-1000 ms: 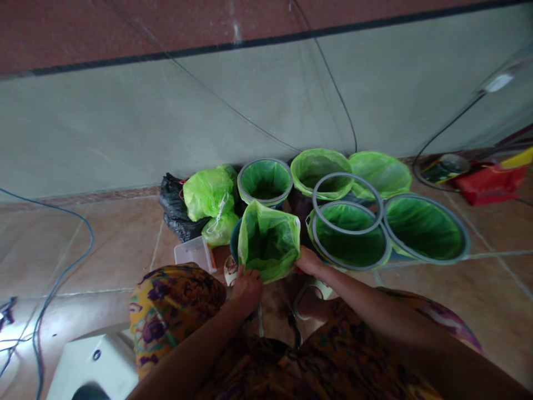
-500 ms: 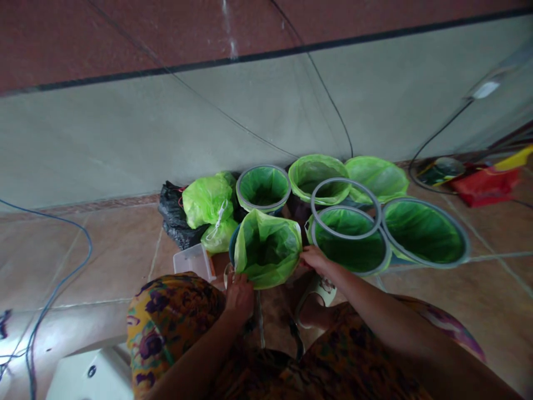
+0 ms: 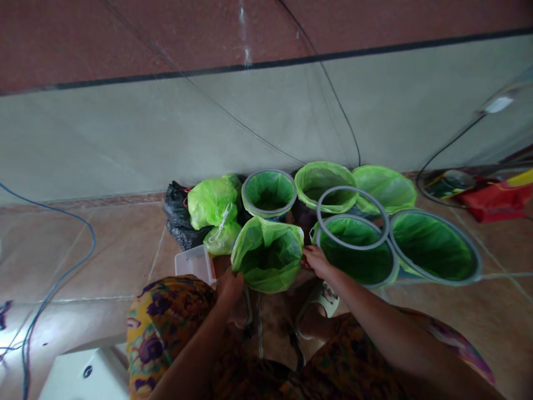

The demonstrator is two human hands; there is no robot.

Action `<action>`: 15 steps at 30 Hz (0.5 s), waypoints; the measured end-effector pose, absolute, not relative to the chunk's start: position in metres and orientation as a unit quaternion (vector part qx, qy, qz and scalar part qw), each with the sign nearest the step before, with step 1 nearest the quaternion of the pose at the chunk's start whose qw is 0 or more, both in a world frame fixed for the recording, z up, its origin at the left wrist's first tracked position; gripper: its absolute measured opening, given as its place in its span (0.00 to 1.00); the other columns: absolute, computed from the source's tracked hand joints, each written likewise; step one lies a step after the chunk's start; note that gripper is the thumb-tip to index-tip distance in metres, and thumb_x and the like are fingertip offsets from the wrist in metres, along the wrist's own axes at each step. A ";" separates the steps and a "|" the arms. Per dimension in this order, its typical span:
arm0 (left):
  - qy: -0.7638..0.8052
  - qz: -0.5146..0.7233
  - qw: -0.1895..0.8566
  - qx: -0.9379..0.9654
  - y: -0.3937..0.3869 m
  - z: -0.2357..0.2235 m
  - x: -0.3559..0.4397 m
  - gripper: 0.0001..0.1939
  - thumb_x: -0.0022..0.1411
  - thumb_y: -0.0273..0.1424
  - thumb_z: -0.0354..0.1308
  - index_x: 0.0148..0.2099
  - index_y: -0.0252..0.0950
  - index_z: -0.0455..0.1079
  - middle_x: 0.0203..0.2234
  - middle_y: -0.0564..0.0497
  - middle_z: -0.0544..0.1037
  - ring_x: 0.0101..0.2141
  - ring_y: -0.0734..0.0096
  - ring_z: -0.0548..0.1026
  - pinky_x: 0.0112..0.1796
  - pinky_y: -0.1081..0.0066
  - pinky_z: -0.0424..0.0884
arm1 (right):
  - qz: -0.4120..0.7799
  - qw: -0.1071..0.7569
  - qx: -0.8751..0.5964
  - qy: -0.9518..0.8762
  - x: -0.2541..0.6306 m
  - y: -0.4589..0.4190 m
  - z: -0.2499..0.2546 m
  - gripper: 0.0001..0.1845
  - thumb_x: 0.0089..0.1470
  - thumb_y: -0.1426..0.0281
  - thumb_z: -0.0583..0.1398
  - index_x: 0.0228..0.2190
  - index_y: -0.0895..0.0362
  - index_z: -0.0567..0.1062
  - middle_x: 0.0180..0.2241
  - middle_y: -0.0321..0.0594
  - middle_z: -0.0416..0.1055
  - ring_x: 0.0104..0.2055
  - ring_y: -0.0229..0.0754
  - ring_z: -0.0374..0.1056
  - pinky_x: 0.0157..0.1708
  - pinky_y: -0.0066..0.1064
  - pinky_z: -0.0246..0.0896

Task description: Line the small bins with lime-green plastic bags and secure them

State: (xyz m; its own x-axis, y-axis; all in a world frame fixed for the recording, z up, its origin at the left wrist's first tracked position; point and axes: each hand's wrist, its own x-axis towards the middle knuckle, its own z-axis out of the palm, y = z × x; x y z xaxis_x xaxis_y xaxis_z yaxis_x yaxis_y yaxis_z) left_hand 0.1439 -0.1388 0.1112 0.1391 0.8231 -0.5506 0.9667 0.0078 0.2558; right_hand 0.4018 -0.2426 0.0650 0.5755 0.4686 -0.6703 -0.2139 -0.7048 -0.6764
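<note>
A small bin lined with a green plastic bag (image 3: 267,255) stands on the floor right in front of me. My left hand (image 3: 229,287) grips the bag's rim at its near left side, fingers closed on the plastic. On the right side of the rim, my right hand (image 3: 317,261) pinches the same bag. The bag's edge is folded outward over the bin. A loose grey ring (image 3: 353,218) lies across the bins just right of it.
Several more green-lined bins (image 3: 433,245) crowd against the grey wall (image 3: 125,144). Tied green bags (image 3: 211,201) and a black bag (image 3: 177,214) lie at the left, with a clear box (image 3: 194,264). A blue cable (image 3: 62,266) runs over the tiles; a white stool (image 3: 83,375) stands near left.
Both hands have slid outward and down along the bag's rim, pulling it wider over the bin. The camera has tipped slightly.
</note>
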 end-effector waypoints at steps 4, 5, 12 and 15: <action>0.696 -0.114 0.289 0.648 -0.122 0.103 0.155 0.24 0.69 0.42 0.48 0.49 0.29 0.76 0.47 0.32 0.80 0.49 0.49 0.78 0.43 0.63 0.71 | 0.430 0.338 -0.828 -0.122 0.409 -0.235 0.065 0.09 0.62 0.70 0.54 0.34 0.59 0.73 0.21 0.32 0.67 0.19 0.33 0.66 0.18 0.21 0.55; 0.706 -0.109 0.291 0.637 -0.117 0.100 0.158 0.24 0.69 0.42 0.47 0.51 0.28 0.75 0.48 0.32 0.79 0.50 0.49 0.78 0.44 0.63 0.71 | 0.423 0.325 -0.835 -0.134 0.411 -0.233 0.064 0.09 0.62 0.71 0.54 0.33 0.59 0.73 0.20 0.32 0.67 0.19 0.33 0.66 0.18 0.22 0.54; 0.701 0.006 0.327 0.634 -0.078 0.076 0.169 0.19 0.68 0.35 0.51 0.49 0.29 0.77 0.45 0.35 0.81 0.47 0.51 0.79 0.43 0.65 0.71 | 0.357 0.243 -0.874 -0.223 0.424 -0.212 0.050 0.14 0.61 0.69 0.53 0.33 0.59 0.78 0.28 0.40 0.76 0.28 0.38 0.71 0.26 0.25 0.60; 0.667 0.071 0.364 0.647 -0.059 0.063 0.171 0.15 0.66 0.32 0.53 0.46 0.30 0.78 0.42 0.38 0.82 0.43 0.55 0.80 0.41 0.66 0.71 | 0.305 0.188 -0.896 -0.262 0.428 -0.201 0.045 0.15 0.60 0.70 0.54 0.34 0.60 0.80 0.37 0.47 0.79 0.39 0.44 0.75 0.35 0.29 0.64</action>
State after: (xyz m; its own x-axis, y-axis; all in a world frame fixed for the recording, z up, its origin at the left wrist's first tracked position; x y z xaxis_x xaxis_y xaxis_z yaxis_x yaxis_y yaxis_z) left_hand 0.1706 -0.0592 0.0626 0.1004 0.9140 -0.3932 0.8108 0.1539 0.5648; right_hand 0.4284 -0.2012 0.0445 0.6775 0.5833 -0.4480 0.3548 -0.7928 -0.4956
